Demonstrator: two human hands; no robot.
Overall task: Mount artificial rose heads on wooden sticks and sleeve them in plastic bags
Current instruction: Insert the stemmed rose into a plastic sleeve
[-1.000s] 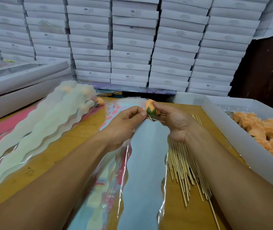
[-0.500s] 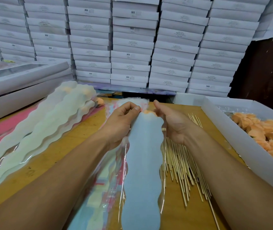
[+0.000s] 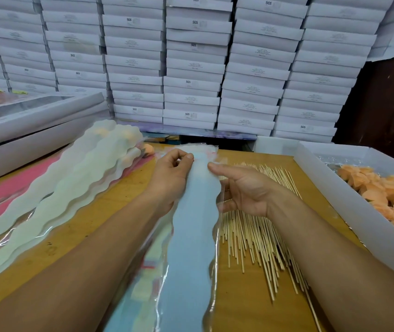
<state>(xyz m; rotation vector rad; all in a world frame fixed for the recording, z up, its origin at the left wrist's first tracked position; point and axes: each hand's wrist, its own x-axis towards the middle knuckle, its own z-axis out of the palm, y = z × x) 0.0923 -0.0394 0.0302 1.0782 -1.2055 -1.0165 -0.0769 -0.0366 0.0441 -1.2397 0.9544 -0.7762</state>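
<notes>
The left hand [image 3: 172, 174] has its grip pinched on the top edge of a pale blue wavy-edged plastic sleeve [image 3: 191, 236] lying on the worktop [image 3: 246, 305]. The right hand [image 3: 244, 190] is relaxed, grip apart, fingertips touching the sleeve's right edge, with wooden sticks [image 3: 258, 238] beneath it.

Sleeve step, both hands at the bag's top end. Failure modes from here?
1. The left hand pinches only the top edge of the blue plastic bag; the thin film could slip or tear.
2. The right hand is open beside the bag, just above the loose wooden sticks; a sweep could scatter them.
3. The rose is hidden, so its seating can't be checked.
</notes>
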